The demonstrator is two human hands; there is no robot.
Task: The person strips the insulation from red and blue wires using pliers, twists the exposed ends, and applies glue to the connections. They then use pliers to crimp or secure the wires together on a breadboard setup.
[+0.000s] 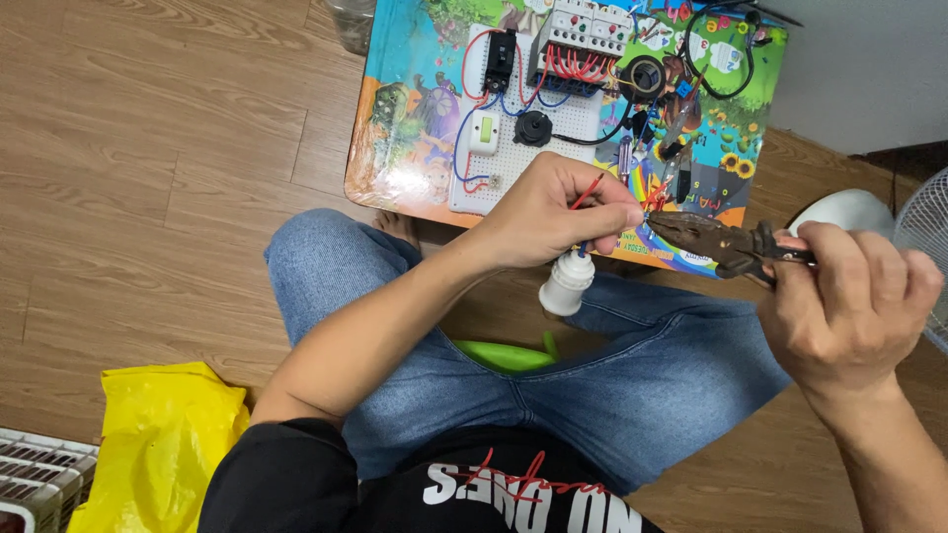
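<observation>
Left hand [553, 212] pinches red wire [587, 190] above white socket [566, 283]; right hand [849, 301] grips pliers [716, 240] at wire tip; far board [523, 118] part-wired, socket unmounted.

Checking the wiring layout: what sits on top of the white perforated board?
On the white perforated board sit a black breaker, a white contactor block, a round black buzzer, a white switch and red and blue wires. The left hand covers its near corner.
</observation>
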